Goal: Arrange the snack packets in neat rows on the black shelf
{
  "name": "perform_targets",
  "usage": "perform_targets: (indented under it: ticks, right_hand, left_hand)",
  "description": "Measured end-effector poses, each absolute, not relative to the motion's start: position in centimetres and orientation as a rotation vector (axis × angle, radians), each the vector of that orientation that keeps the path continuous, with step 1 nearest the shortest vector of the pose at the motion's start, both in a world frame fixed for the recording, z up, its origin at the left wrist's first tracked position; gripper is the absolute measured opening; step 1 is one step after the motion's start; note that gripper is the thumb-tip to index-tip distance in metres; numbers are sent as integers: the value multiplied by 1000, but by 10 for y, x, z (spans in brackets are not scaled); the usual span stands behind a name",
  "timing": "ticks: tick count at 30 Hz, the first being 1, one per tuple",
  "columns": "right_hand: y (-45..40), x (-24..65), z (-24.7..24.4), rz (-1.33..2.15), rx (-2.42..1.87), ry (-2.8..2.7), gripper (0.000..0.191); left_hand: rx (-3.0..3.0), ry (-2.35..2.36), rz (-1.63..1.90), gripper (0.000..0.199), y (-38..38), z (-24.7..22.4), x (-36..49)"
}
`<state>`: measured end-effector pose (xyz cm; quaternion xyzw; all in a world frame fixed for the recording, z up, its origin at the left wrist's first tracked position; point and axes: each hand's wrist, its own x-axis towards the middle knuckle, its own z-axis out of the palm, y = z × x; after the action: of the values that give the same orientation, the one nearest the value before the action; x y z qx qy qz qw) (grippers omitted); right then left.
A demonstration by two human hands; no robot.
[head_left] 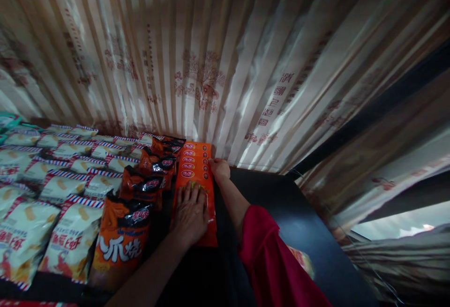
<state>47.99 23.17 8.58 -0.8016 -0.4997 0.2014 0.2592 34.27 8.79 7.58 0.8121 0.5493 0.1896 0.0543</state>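
A row of overlapping flat orange packets (198,153) lies on the black table, running from the back curtain towards me. My left hand (191,211) rests flat on the nearer packets, palm down with its fingers stretched out. At the far end of the row, my right hand (221,170) is closed at the packets' right edge, its fingertips partly hidden. Just left of the row stand orange-and-black snack bags (123,239), lined up front to back.
Rows of white snack bags (65,236) with striped edges fill the left side. Printed pleated curtains (207,63) hang close behind the table and on the right. The black tabletop (260,190) extends to the right, where a small package (302,260) lies partly behind my sleeve.
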Motion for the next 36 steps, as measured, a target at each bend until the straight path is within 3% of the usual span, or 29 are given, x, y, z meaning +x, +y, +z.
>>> perform_targets:
  ticks: [11, 21, 31, 36]
  right_hand:
    - [209, 489, 85, 538, -2023, -1243, 30]
    - [141, 493, 113, 701, -1740, -1202, 30]
    - [20, 482, 110, 755, -1453, -1327, 24]
    - [-51, 467, 85, 616, -1385, -1583, 22]
  left_hand:
    - [2445, 1663, 624, 44, 87, 83, 342]
    - [2438, 1688, 655, 44, 84, 88, 344]
    - [2532, 1512, 956, 36, 60, 94, 341]
    - [2567, 1228, 849, 39, 10, 82, 349]
